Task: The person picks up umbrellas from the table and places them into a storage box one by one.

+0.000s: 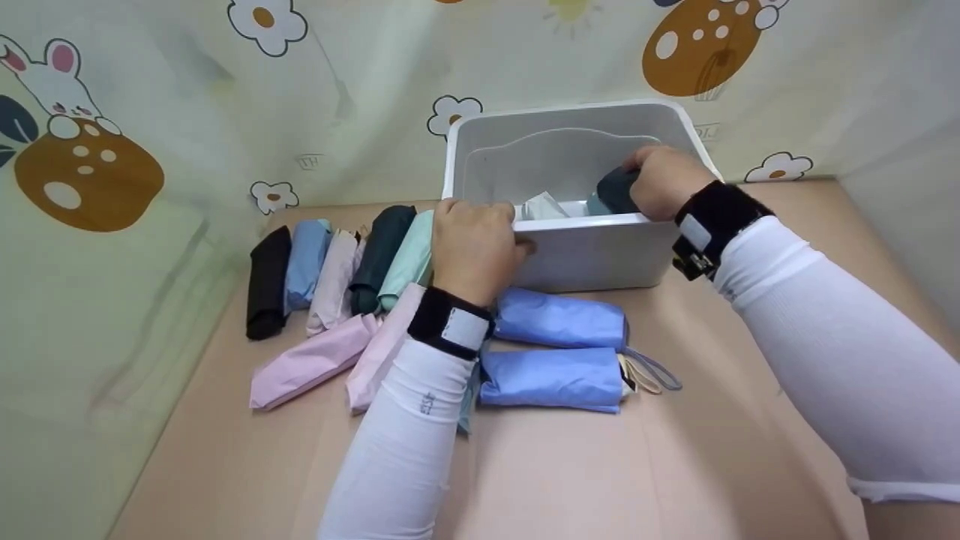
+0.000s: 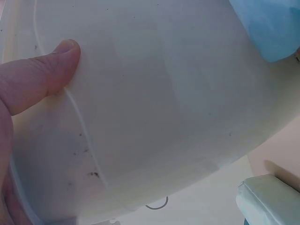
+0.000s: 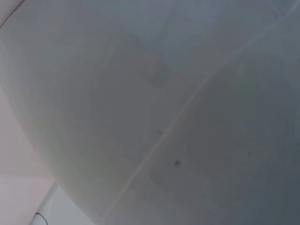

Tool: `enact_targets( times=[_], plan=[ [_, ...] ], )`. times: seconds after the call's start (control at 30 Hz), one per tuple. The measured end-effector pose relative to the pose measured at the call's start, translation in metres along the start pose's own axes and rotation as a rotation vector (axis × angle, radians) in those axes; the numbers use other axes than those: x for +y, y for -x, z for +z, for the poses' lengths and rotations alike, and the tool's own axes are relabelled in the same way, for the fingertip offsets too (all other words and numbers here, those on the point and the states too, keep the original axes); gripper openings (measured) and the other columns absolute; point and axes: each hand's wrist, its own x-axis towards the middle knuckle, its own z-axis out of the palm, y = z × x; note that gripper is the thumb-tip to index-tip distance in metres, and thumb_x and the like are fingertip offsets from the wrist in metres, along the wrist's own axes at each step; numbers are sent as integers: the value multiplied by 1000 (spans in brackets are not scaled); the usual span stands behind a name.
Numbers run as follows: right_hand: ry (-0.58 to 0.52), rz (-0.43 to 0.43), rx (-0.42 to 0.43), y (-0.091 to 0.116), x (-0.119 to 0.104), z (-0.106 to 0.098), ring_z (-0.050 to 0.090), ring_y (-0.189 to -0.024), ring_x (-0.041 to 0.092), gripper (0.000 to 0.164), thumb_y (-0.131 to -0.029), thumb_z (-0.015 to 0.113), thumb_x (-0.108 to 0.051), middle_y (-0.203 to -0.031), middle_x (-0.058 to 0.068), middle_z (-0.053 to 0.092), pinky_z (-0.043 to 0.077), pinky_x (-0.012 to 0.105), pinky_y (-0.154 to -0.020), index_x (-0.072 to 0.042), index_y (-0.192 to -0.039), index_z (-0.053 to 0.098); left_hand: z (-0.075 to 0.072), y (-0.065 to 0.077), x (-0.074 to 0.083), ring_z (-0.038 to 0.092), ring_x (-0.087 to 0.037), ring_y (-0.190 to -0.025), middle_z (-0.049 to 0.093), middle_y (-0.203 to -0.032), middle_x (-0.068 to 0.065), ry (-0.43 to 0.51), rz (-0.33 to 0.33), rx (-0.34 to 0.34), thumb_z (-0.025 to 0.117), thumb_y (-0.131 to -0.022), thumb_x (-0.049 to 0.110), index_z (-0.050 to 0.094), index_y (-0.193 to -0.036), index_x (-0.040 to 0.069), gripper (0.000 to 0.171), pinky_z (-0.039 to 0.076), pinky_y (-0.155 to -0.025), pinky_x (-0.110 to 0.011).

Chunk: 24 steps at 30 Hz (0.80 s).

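A white plastic bin [image 1: 592, 251] stands at the back of the table. My left hand [image 1: 476, 247] grips its near rim at the left corner, and the thumb [image 2: 63, 65] lies against the outer wall in the left wrist view. Reaching over the right side, my right hand [image 1: 667, 184] holds a dark folded umbrella [image 1: 618, 191] inside the bin. Its fingertips are partly hidden, and the right wrist view shows mostly the bin wall [image 3: 117, 117]. A pale white bundle [image 1: 543, 207] lies in the bin, left of the dark umbrella.
Two blue folded umbrellas [image 1: 551, 379] lie before the bin, straps to the right. Left of it is a row with a black [image 1: 268, 281], a light blue [image 1: 306, 262], a dark green [image 1: 381, 259] and a mint umbrella [image 1: 409, 259]. Pink ones [image 1: 315, 360] lie nearer. A patterned curtain [image 1: 360, 90] hangs behind.
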Motion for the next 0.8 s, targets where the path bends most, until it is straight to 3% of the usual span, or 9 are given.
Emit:
enact_targets(
  times=[0.8],
  plan=[
    [52,-14,-6,0,0,1,53,-119,44,60,-91,44,-6,-152,32,52,41,54,-111,4,-149,52,2,-1,-1,76,-31,-93,79,-85,-4,0,6,16,83,-84,51,78,-96,15,39,46,-100,-48]
  ],
)
